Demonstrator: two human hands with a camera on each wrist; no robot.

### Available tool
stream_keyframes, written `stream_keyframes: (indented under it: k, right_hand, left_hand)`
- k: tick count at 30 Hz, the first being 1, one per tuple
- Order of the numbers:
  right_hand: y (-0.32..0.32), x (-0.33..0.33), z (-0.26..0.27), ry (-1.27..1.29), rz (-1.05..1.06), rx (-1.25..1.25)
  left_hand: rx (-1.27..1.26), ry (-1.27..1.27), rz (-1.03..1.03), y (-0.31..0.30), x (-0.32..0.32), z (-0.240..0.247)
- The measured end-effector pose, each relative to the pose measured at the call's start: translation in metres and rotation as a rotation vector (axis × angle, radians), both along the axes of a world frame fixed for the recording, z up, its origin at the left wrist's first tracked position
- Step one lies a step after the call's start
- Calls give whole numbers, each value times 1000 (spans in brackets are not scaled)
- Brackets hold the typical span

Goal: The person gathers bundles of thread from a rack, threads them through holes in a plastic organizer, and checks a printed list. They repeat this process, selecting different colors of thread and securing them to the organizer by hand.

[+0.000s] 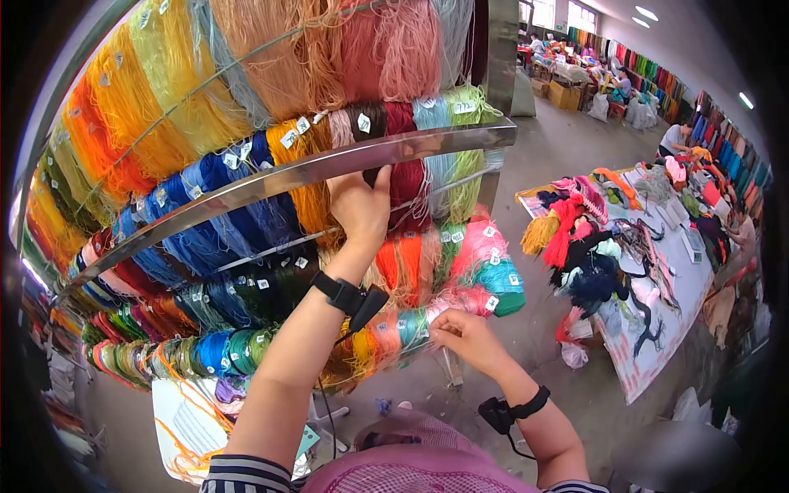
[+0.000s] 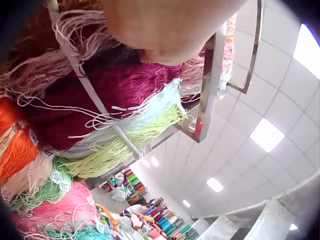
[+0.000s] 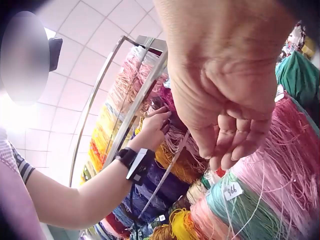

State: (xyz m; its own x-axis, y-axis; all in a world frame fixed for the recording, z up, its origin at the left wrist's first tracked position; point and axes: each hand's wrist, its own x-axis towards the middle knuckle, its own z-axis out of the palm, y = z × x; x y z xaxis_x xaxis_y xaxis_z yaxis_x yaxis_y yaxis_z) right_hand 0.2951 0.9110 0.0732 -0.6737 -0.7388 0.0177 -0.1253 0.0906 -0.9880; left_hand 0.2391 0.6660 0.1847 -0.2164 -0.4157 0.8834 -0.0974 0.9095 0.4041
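Note:
In the head view, the left hand (image 1: pixel 360 209) reaches up behind the curved metal bar and pinches a dark brown thread skein (image 1: pixel 367 121); the bar hides some fingertips. Its fingers appear bent at the dark strands in the right wrist view. A crimson skein (image 2: pixel 125 90) hangs beside it in the left wrist view. The right hand (image 1: pixel 470 338) hovers by the lowest row of skeins, near a teal skein (image 1: pixel 411 327). Seen from its wrist, the right hand (image 3: pixel 225 75) has loosely curled fingers holding nothing, above a teal skein tagged 966 (image 3: pixel 240 205).
A curved metal bar (image 1: pixel 271 179) crosses the front of the thread rack. Rows of tagged skeins hang above and below it. To the right stands a table (image 1: pixel 649 349) with piled threads. Below left is a white sheet (image 1: pixel 185 423) with orange strands. Other people work farther back.

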Motion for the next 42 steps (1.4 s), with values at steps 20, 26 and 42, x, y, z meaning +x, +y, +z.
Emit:
stream_keyframes:
  k: [20, 26, 42]
  right_hand:
    - [-26, -6, 42, 137, -23, -83]
    - [-83, -44, 79, 210, -215, -483]
    - [-125, -60, 104, 4, -201, -811]
  left_hand:
    - [-150, -209, -386, 11, 75, 7]
    - [-189, -302, -527, 29, 109, -34]
    - [307, -163, -823, -35, 9, -7]
